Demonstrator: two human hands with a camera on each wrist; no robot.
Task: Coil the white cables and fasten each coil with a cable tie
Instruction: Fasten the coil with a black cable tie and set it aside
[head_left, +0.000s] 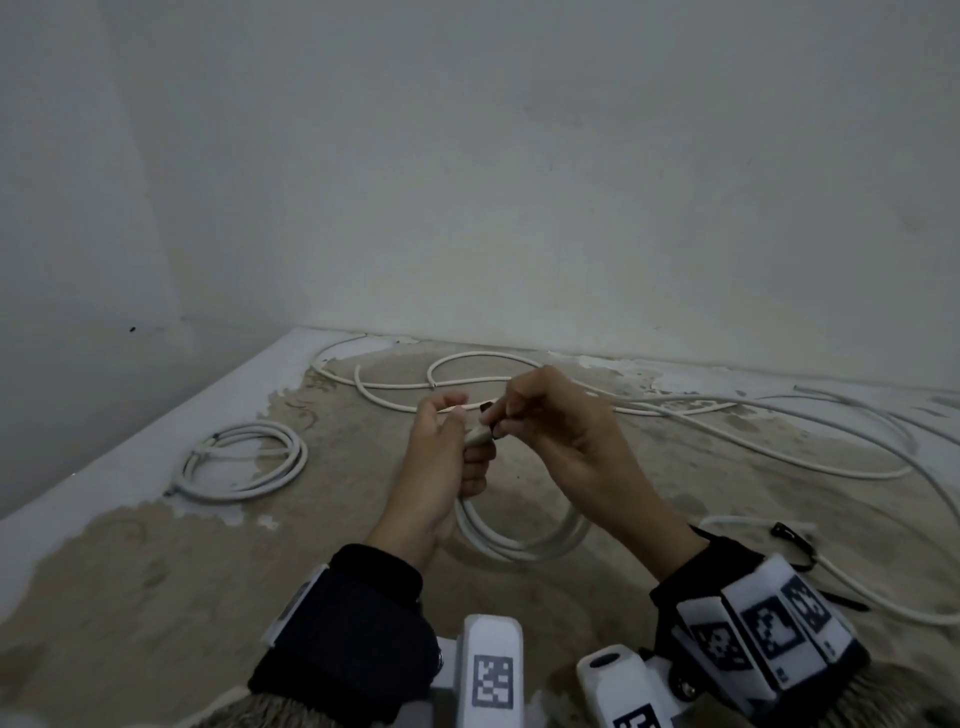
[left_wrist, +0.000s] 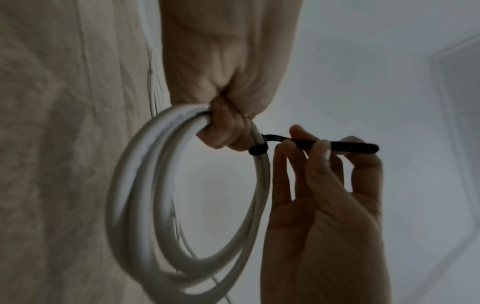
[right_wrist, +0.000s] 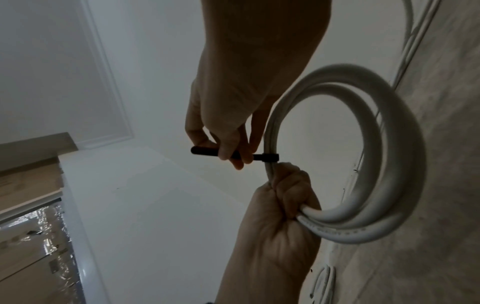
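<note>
Floor (head_left: 156, 597) is taking up most of the scene, worn and patchy, with loose white cable (head_left: 779, 447) sprawling across the far and right side, and one finished coil (head_left: 241, 462) lying off to the left, which I'm guessing is already tied. Near the middle, the coil in hand (left_wrist: 145, 195) is hanging as a few stacked loops off the left hand (left_wrist: 226, 127), whose fingers are curling tight round the bundle, probably so the loops are staying together while the tie goes on. Just beside that grip, the black cable tie (left_wrist: 259, 149) is already wrapping round the strands, with its free tail sticking out sideways. The right hand (right_wrist: 221, 131) is pinching that tail between thumb and fingertips (left_wrist: 320, 148), fingers narrow, looking like it's pulling the tie snug. Another black tie (head_left: 792, 543) is sitting on the floor to the right, near the loose cable, likely waiting for the next coil.
</note>
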